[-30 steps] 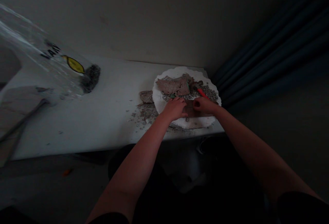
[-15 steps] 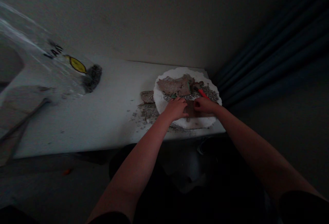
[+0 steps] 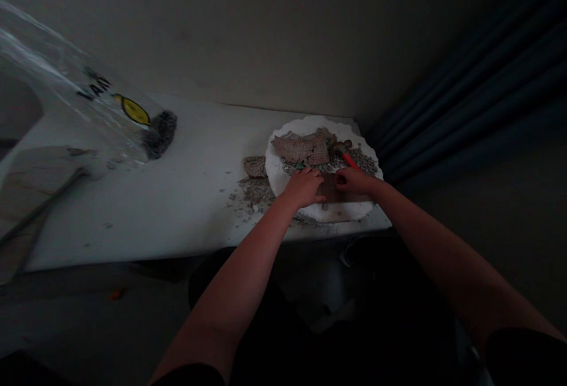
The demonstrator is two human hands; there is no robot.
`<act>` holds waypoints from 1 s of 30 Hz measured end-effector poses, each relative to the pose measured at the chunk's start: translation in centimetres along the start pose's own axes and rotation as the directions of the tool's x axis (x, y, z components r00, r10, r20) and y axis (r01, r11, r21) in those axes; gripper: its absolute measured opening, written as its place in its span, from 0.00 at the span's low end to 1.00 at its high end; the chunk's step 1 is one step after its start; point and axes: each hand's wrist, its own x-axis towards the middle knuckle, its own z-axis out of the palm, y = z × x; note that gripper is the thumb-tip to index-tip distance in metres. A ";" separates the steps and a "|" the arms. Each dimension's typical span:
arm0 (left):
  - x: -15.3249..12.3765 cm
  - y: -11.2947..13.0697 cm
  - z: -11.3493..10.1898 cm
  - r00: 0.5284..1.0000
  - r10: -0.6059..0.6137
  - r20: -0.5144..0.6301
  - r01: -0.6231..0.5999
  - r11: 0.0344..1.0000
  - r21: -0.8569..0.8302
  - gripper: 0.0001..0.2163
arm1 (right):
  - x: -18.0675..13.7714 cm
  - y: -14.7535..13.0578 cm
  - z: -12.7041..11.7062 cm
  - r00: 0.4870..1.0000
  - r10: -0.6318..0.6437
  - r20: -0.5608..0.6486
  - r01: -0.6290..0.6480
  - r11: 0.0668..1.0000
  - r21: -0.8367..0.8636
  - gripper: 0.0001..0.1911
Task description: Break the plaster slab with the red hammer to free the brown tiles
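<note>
On a round white board with a scalloped edge (image 3: 277,182) lies a flat brown piece (image 3: 331,190), its material hard to tell in the dim light. My left hand (image 3: 305,187) grips this piece at its left end, thumb on the near side and fingers on the far side. Over its middle, my right hand (image 3: 354,181) is closed, fingertips pinched; whatever is between them is hidden. A torn sheet of brown mesh (image 3: 303,149) lies behind my hands, among grey gravel (image 3: 365,163). Beside the gravel is a tool with a red handle (image 3: 351,160).
A second mesh piece (image 3: 254,166) and loose grit (image 3: 257,192) lie left of the board on the white table (image 3: 177,197). A clear plastic bag with dark contents (image 3: 133,111) leans at the left. A dark curtain (image 3: 478,79) hangs at the right.
Both hands stay at nearly the same places on the brown piece. The view has shifted very slightly; nothing else has visibly moved.
</note>
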 end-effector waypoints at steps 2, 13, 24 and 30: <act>0.0 0.0 0.0 1.000 0.000 -0.003 0.000 1.000 -0.006 0.20 | 0.0 0.0 -0.2 1.000 -0.001 0.015 0.001 1.000 0.006 0.02; 0.0 0.1 -0.2 1.000 0.002 0.014 -0.002 1.000 -0.001 0.20 | 1.4 -0.7 -2.7 0.955 0.010 0.295 -0.040 0.995 0.096 0.05; 0.0 0.0 -0.2 1.000 0.005 0.011 -0.005 1.000 0.011 0.20 | 1.4 -0.8 -2.7 0.966 -0.038 0.256 0.027 0.999 0.047 0.06; -0.2 0.1 -0.4 1.000 0.000 0.017 0.000 1.000 0.003 0.20 | 1.5 -0.7 -2.4 0.990 -0.063 0.129 0.059 0.998 0.028 0.03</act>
